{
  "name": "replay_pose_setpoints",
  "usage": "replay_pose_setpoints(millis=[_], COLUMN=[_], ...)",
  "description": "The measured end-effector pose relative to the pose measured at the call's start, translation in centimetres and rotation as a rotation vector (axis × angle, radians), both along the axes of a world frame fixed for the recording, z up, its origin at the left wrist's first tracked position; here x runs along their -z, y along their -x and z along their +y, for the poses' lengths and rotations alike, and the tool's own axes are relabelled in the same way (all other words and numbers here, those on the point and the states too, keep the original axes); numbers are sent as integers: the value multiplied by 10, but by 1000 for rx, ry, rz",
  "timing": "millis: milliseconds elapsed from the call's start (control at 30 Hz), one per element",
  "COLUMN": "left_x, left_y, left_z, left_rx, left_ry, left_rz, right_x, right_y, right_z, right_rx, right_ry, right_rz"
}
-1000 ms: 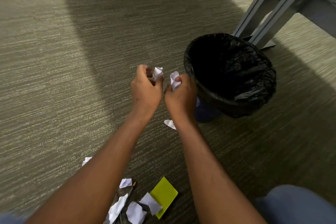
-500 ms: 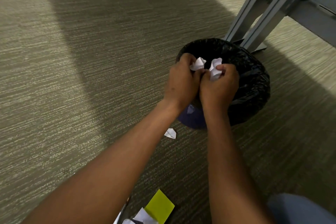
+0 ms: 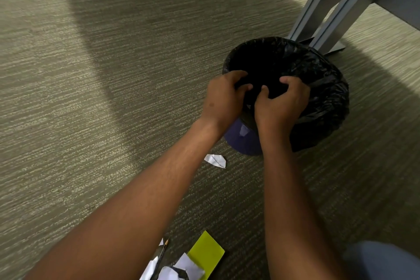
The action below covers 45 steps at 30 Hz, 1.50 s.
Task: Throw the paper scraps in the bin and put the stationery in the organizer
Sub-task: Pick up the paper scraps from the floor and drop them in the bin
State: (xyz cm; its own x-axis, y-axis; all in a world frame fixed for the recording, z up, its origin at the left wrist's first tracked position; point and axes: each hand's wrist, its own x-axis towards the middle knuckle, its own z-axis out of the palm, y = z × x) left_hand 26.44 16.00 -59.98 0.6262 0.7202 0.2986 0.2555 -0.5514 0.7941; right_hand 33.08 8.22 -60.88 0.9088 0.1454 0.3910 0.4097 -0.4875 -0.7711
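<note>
A: Head view. Where are the hands?

B: Both are over the near rim of the bin [image 3: 327, 88], which wears a black liner. The left hand [image 3: 223, 98] and right hand [image 3: 280, 103] sit side by side, fingers loosely curled and parted, with nothing visible in either.

A: And the paper?

B: One white scrap [image 3: 215, 160] lies on the carpet [image 3: 91, 98] just beside the bin's base. More scraps [image 3: 189, 268] are heaped at the bottom edge, touching a yellow notepad [image 3: 207, 253], with a pencil [image 3: 162, 254] beside them.

A: Anything else?

B: Grey table legs [image 3: 329, 4] stand behind the bin.
</note>
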Motion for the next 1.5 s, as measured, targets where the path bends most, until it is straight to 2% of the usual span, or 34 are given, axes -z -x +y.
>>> replay_pose_setpoints(millis=[200, 333, 567, 667, 800, 967, 1267, 1500], left_x=[-4, -2, 13, 28, 45, 80, 133, 175], left_y=[15, 31, 62, 80, 115, 155, 210, 246], left_z=[1, 3, 14, 21, 35, 48, 39, 28], left_rx=[-57, -93, -109, -113, -157, -196, -35, 37], left_ry=[9, -52, -158, -164, -13, 100, 217, 263], left_rz=[-8, -21, 62, 210, 372, 595, 1136, 1444], right_x=[-3, 6, 21, 38, 72, 107, 151, 188], right_y=[26, 43, 66, 74, 94, 128, 184, 219], right_z=[9, 18, 20, 20, 20, 7, -15, -40], right_rx=[-120, -222, -335, -367, -505, -687, -809, -1137], right_ry=[-81, -119, -20, 60, 225, 429, 720, 830], right_rz=[-155, -188, -168, -101, 90, 206, 394, 525])
